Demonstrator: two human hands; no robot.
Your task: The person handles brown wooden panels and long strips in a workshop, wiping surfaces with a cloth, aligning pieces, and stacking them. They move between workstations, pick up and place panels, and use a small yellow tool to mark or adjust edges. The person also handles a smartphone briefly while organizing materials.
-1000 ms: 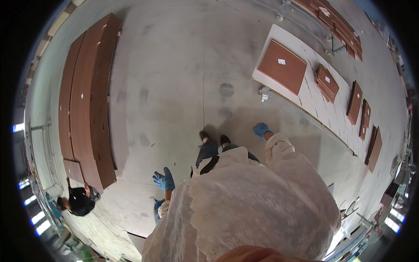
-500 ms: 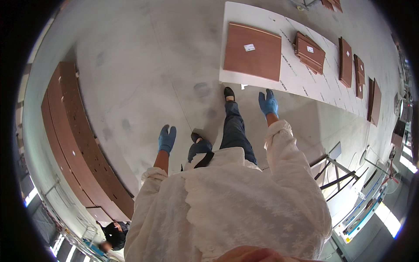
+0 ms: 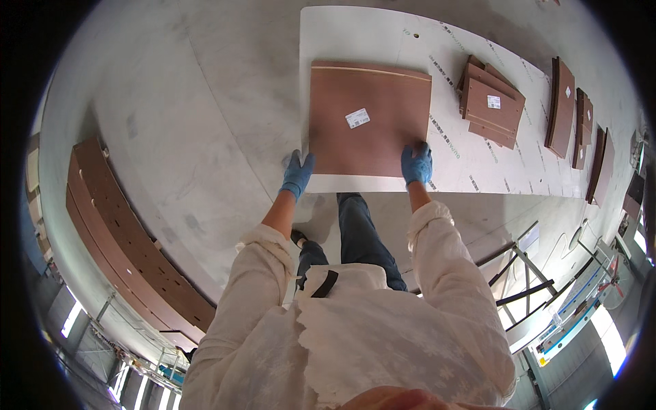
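Observation:
A large square brown panel point(image 3: 365, 123) with a white label lies flat on the white board, apparently on at least one more panel whose edge shows at the far side. At its near left corner is my left hand point(image 3: 298, 172) in a blue glove, thumb against the edge and fingers along the outside. My right hand point(image 3: 417, 166), gloved in blue too, grips the near right corner with the thumb over the top and the fingers outside. The fingers' undersides are hidden.
The white board point(image 3: 383, 31) stretches to the right, carrying a small stack of brown panels point(image 3: 493, 102) and further narrow brown pieces point(image 3: 560, 106). Long brown panels point(image 3: 133, 225) are stacked at the left. A metal frame point(image 3: 523, 273) stands at the right, near a fan point(image 3: 610, 280).
I have stepped up to the white board. Both hands, empty and apart before, have come to the near corners of the large brown panel and taken hold of it.

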